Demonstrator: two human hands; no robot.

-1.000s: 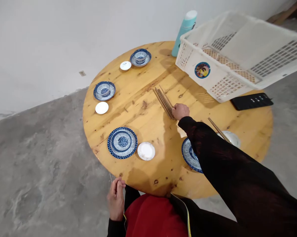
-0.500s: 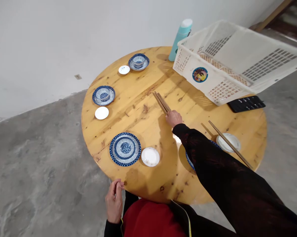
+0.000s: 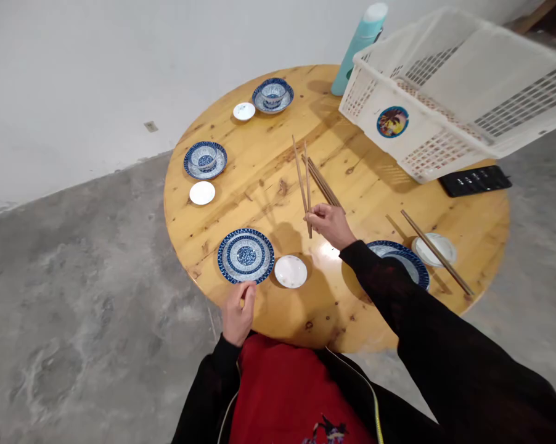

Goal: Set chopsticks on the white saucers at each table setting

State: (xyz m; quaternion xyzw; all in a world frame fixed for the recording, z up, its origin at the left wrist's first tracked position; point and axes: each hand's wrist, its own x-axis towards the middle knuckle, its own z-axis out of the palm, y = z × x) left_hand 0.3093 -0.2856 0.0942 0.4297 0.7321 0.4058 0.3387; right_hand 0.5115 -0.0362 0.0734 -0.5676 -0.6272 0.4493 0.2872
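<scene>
My right hand (image 3: 331,223) holds a pair of brown chopsticks (image 3: 302,179) lifted above the round wooden table (image 3: 278,154), tips pointing away from me. More chopsticks (image 3: 327,185) lie in a bundle on the wood just beyond that hand. My left hand (image 3: 238,313) rests on the table's near edge, fingers curled, just below a blue patterned plate (image 3: 245,255). A small white dish (image 3: 291,271) sits to the right of that plate.
A white plastic basket (image 3: 449,92) stands at the back right beside a teal bottle (image 3: 361,46) and a black remote (image 3: 474,180). Another blue plate (image 3: 405,259), a white dish (image 3: 433,248) with chopsticks (image 3: 437,253) across it, and two bowl-and-plate settings (image 3: 205,160) (image 3: 273,95) ring the table.
My right hand has picked two chopsticks out of the bundle and raised them. My left hand has come up from below the table to its near edge.
</scene>
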